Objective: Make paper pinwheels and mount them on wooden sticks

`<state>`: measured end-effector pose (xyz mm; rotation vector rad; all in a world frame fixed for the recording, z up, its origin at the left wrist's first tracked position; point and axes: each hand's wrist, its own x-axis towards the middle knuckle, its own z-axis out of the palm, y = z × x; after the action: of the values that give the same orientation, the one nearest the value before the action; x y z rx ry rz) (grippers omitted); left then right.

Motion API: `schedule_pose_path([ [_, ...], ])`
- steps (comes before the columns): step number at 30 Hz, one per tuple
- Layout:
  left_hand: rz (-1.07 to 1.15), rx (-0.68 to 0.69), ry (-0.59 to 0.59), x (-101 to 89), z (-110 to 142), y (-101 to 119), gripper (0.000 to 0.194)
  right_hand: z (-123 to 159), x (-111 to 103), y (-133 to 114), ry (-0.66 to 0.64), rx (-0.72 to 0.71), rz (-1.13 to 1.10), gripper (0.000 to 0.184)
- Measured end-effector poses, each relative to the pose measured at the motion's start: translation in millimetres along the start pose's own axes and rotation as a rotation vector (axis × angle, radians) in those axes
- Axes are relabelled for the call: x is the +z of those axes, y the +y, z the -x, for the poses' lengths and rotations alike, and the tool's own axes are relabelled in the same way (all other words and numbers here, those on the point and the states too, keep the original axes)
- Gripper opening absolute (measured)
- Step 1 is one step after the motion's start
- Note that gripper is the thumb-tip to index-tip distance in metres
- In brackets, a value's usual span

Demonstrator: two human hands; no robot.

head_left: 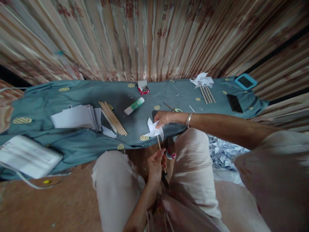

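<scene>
In the head view, a white paper pinwheel (152,128) sits on the far end of a thin wooden stick (158,141), at the near edge of the cloth-covered table (93,91). The stick's long axis runs from the pinwheel back toward the person's body, slanting a little to the right. Along that line, the left hand (155,162) is nearer the body, its fingers closed around the stick below the blades. The right hand (163,118) (the one with the bangle (189,120) at its wrist) comes in from the right, its bent fingers on the paper close to the centre; the view is too small there to tell whether they pinch or only press.

Beyond the hands lie a pair of scissors (178,110), a glue stick (134,106) and a small open red box (143,89). On the left are loose sticks (113,118) beside white paper sheets (73,116); on the right, more pinwheels (202,80) lie grouped with their sticks toward the person, near a dark phone (234,103).
</scene>
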<state>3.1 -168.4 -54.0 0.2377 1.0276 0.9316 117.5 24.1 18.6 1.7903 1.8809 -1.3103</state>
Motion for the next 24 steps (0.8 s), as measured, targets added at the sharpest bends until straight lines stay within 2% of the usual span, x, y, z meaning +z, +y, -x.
schedule_pose_path([
  [6,0.004,-0.027,0.012,-1.0,-1,-1,0.058,-2,-1,-1,-0.007,-0.021,0.114,0.006],
  [14,0.027,-0.019,0.037,-14.3,-2,10,0.061,-14,1,11,-0.034,-0.037,0.041,0.012],
  [20,-0.074,0.052,0.046,-29.3,-4,19,0.055,-18,2,9,-0.030,0.002,0.073,0.008],
  [24,-0.114,0.123,0.060,-32.5,-4,23,0.050,-16,2,5,-0.038,-0.001,0.048,0.009],
])
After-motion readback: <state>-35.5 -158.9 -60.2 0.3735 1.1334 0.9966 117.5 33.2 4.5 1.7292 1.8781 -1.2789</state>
